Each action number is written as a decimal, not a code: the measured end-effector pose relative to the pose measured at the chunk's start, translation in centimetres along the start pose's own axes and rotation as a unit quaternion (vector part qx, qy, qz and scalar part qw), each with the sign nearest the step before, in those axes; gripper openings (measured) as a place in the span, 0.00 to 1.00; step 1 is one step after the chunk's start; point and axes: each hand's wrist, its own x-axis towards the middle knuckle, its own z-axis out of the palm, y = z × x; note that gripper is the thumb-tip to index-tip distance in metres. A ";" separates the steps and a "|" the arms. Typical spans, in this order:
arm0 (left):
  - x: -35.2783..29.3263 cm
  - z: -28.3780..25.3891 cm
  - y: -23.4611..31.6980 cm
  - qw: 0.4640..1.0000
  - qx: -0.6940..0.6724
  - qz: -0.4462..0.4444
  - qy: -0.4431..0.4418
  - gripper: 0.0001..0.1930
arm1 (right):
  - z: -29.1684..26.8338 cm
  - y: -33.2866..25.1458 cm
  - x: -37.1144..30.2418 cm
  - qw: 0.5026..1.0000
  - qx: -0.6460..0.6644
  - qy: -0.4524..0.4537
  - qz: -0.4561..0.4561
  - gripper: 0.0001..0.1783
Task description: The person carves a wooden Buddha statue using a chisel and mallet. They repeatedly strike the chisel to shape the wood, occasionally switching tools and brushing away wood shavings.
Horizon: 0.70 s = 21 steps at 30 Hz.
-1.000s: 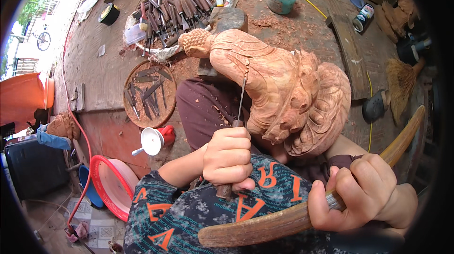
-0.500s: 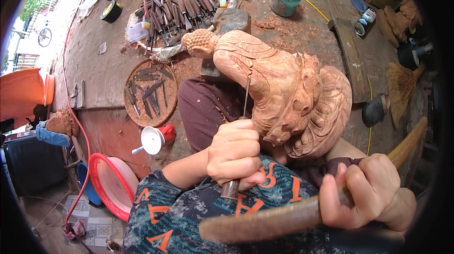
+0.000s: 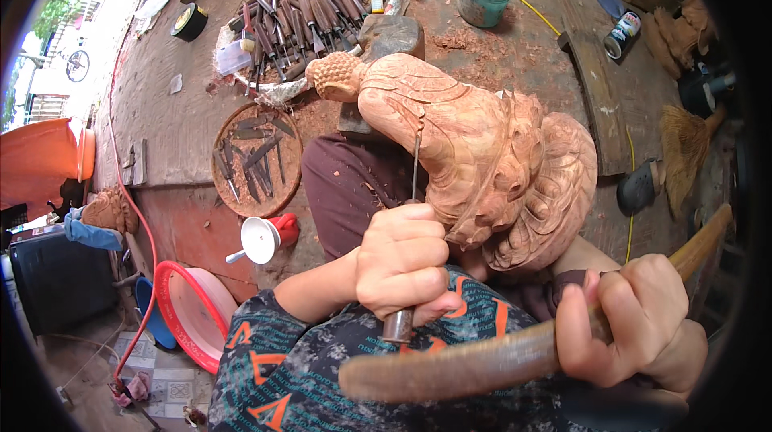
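Note:
A carved reddish-wood seated figure [image 3: 474,143] lies tilted across my lap, its curl-covered head to the left and its wide base to the right. My left hand [image 3: 404,263] is wrapped around the handle of a carving chisel [image 3: 398,325]. The thin steel shaft rises from the fist, and its tip meets the carved folds at the figure's arm. Lower right, my right hand [image 3: 623,323] grips a curved wooden club [image 3: 458,364] around its middle. The club's blunt, slightly blurred end lies just below the butt of the chisel handle, with a small gap between them.
A wooden block [image 3: 392,36] props the figure near its head. Beyond lies a heap of chisels [image 3: 310,18]. A round tray [image 3: 287,191] holds several blades. Beside it stands a red mug with a white funnel-like top [image 3: 261,237]. A teal bucket [image 3: 486,2] stands among wood shavings.
The club's striking end has risen slightly toward the chisel's butt, and my right hand has shifted a little right and up. Both hands keep their grips. The figure appears slightly further left.

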 end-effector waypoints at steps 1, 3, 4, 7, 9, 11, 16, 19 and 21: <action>0.1 0.2 -0.2 1.000 0.001 0.010 -0.009 0.19 | 0.1 0.3 -0.3 0.999 0.003 0.027 -0.023 0.21; 0.1 1.1 -0.4 0.998 0.035 0.036 -0.027 0.21 | -0.6 0.7 -0.5 0.999 -0.013 -0.003 -0.050 0.17; 0.0 1.3 -0.5 0.995 0.057 0.045 -0.061 0.20 | -0.5 0.9 -0.7 0.998 -0.035 -0.017 -0.056 0.14; -0.4 1.4 -1.1 0.978 0.104 0.077 -0.162 0.17 | -0.3 1.2 -1.2 0.993 -0.084 -0.048 -0.063 0.08; -0.6 0.2 -1.8 0.962 0.132 0.096 -0.217 0.14 | 0.4 1.3 -1.6 0.994 -0.080 -0.042 -0.061 0.09; -0.8 -0.7 -1.2 0.941 0.192 0.124 -0.248 0.13 | 1.1 1.5 -1.7 0.993 -0.087 -0.043 -0.063 0.10; 0.1 -0.7 -1.4 0.953 0.153 0.143 -0.220 0.16 | 0.9 2.5 -1.6 0.996 -0.023 -0.029 -0.085 0.12; 0.4 -0.3 -1.7 0.979 0.053 0.110 -0.161 0.15 | 1.1 2.4 -1.5 0.998 0.016 -0.013 -0.066 0.20; 0.6 0.0 -2.0 0.988 0.032 0.097 -0.115 0.14 | 1.4 2.2 -1.1 0.999 0.011 0.008 -0.053 0.22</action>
